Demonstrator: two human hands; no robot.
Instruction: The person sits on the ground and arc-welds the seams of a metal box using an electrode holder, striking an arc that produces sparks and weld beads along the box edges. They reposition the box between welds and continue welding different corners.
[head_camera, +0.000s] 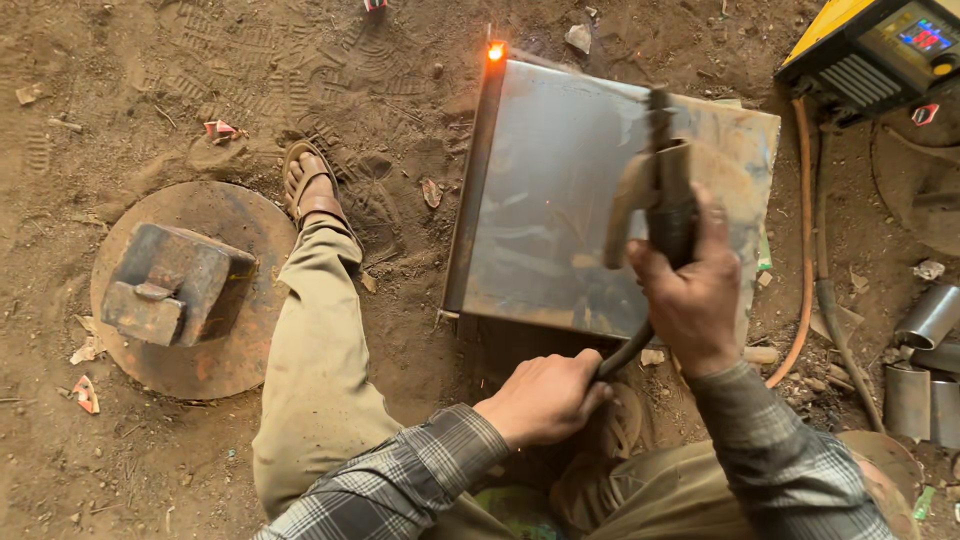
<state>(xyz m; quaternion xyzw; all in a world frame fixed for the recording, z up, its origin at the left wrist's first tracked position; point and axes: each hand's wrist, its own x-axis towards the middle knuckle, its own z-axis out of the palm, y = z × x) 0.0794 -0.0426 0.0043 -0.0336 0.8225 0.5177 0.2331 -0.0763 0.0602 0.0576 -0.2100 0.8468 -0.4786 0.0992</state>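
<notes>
Head view. The right hand (690, 300) is clenched around a dark welding electrode holder (665, 195), raised over a rectangular grey sheet-metal box (560, 200) lying on the dirt floor (150, 80). The left hand (545, 397) pinches the black cable (625, 352) below the holder at the box's near edge. An orange glowing spot (495, 52) marks the box's far left corner. Left, a rusty round steel disc (225, 360) bears a rusty iron block (170, 283).

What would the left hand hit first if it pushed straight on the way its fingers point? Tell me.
Likely the dark cable that the left hand already grips; past it, the right hand's wrist. Depth is unclear.
</notes>
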